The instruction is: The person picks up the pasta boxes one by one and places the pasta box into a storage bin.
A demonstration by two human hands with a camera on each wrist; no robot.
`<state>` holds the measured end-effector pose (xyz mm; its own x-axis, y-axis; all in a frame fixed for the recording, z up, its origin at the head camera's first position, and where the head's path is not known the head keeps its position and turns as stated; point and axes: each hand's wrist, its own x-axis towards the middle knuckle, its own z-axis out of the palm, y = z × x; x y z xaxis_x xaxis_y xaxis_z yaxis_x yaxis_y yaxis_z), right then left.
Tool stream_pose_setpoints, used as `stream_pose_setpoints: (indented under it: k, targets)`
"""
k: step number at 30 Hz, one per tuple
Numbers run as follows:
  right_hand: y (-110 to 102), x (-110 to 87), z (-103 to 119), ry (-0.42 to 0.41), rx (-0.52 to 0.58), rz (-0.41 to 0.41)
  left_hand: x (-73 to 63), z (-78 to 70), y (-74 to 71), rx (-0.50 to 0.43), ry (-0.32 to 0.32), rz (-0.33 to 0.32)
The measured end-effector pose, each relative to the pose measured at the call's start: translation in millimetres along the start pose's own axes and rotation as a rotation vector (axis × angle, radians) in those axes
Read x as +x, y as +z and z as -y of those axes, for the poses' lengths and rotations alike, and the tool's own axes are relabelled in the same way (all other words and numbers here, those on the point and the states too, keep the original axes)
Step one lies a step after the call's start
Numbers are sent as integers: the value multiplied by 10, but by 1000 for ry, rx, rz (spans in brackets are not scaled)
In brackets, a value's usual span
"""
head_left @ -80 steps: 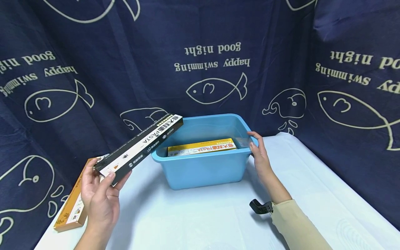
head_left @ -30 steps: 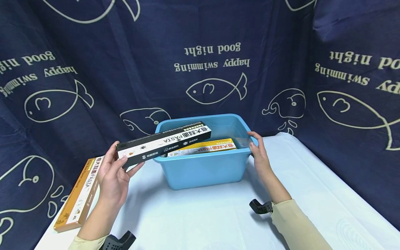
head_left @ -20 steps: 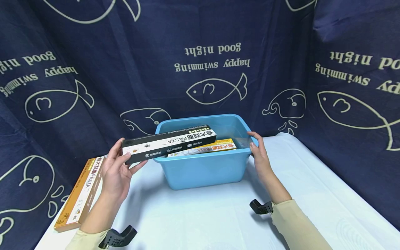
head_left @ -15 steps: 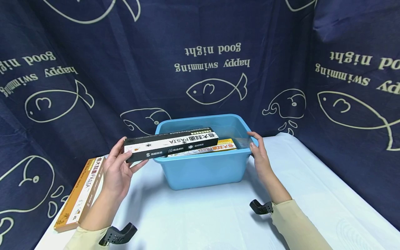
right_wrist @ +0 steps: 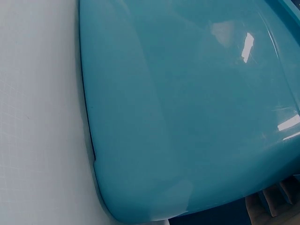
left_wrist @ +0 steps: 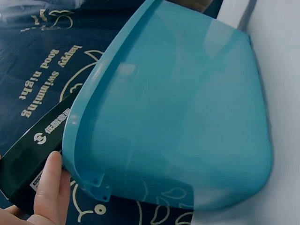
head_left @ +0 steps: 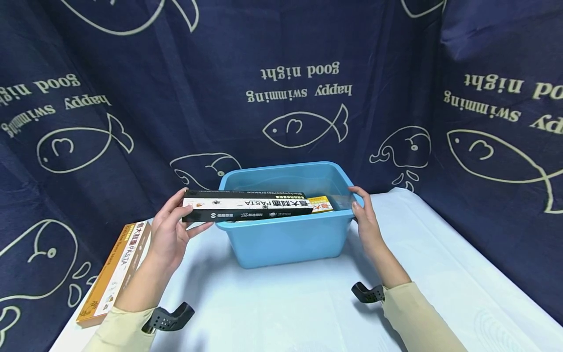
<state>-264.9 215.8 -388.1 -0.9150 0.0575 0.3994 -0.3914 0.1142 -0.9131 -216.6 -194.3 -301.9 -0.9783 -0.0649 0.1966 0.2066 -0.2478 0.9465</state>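
Observation:
In the head view my left hand [head_left: 168,240] grips the left end of a long black-and-white pasta box [head_left: 248,203]. This box lies nearly level across the left rim of a blue plastic tub [head_left: 286,242], its far end over the tub's opening. A yellow pasta box [head_left: 323,204] inside the tub is mostly hidden behind the black one. My right hand [head_left: 367,219] holds the tub's right rim, thumb on the near side. In the left wrist view, fingers [left_wrist: 49,190] press the dark box beside the tub's rim. The right wrist view shows mainly the tub's wall [right_wrist: 178,112].
An orange pasta box [head_left: 110,274] lies on the white-covered table [head_left: 264,308] at the left, partly behind my left forearm. A dark blue fish-print curtain [head_left: 303,44] stands close behind the tub and along both sides.
My left hand has carried the black pasta box rightward from beside the tub to over it, lowering and levelling its far end. The right hand has stayed on the rim.

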Motion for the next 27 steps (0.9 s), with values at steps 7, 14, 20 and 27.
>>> stream_pose_setpoints:
  k: [7, 14, 20, 27]
  targets:
    - [-3, -2, 0, 0, -1, -5, 68, -58, -67, 21, -52, 73]
    - [7, -5, 1, -12, 14, -1, 133, -103, -128, 8, -71, 148]
    - [-3, -9, -9, -9, 1, -1, 176, -121, -120, 38, -69, 180]
    - [-2, 2, -19, -9, 5, -3, 206, -139, -87, 97, -66, 223]
